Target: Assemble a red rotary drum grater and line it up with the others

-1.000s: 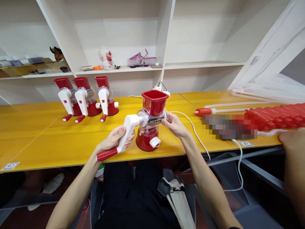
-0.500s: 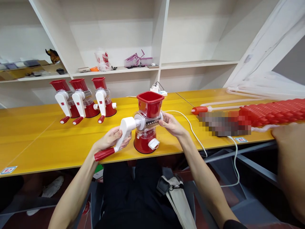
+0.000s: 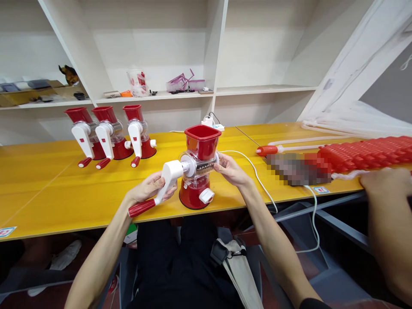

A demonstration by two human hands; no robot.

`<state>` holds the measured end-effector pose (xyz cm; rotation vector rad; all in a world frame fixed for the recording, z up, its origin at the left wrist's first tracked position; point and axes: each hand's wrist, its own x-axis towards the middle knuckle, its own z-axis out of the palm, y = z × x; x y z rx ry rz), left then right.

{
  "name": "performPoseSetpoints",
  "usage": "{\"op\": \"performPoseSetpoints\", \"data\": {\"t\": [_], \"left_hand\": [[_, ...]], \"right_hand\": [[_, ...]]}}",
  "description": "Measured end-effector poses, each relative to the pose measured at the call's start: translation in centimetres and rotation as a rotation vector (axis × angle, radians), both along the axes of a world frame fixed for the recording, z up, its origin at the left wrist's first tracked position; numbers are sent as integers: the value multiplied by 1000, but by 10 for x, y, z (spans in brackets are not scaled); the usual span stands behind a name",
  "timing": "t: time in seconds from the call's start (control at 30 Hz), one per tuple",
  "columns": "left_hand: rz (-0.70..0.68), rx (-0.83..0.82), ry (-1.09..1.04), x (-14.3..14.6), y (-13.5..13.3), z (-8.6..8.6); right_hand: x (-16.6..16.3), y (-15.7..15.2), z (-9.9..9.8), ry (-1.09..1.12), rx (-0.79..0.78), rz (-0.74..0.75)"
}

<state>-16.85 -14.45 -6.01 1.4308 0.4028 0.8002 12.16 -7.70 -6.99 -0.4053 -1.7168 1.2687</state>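
A red rotary grater (image 3: 202, 143) with a square hopper and clear barrel stands upright near the table's front edge. My left hand (image 3: 149, 187) is closed around its white crank handle (image 3: 169, 175), which ends in a red grip (image 3: 141, 207). The crank's shaft meets the left end of the barrel; how far in it sits I cannot tell. At the barrel's right end, my right hand (image 3: 230, 170) grips the drum (image 3: 206, 166) with thumb and fingers. A white knob (image 3: 206, 195) sticks out of the base.
Three assembled graters (image 3: 137, 133) stand at the back left of the yellow table (image 3: 41, 184). A white cable (image 3: 257, 171) runs right of my grater. Red handles (image 3: 367, 152) lie piled at the right, by another person's arm (image 3: 388, 214). Shelves (image 3: 154, 96) rise behind.
Both hands keep their hold on the grater, almost unmoved. The view has shifted slightly, and the other person's arm at the right appears a little further left.
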Motion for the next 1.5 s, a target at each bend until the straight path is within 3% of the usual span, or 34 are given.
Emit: {"op": "performPoseSetpoints", "data": {"t": [0.57,0.8,0.97,1.17,1.3,1.5], "left_hand": [[-84,23,68,6,-2,6],[18,-43,-29,-6,9,3],[220,-78,-182,-16,7,21],[386,-70,-265,-10,-1,32],[456,30,-234,-9,-8,34],[461,125,-123,-3,-21,39]], "right_hand": [[1,0,3,2,-21,-31],[-6,-2,3,30,17,-39],[-10,10,3,-15,-7,-40],[-17,39,23,-85,21,54],[-15,44,24,-85,-16,7],[0,39,8,-12,-107,-46]]}}
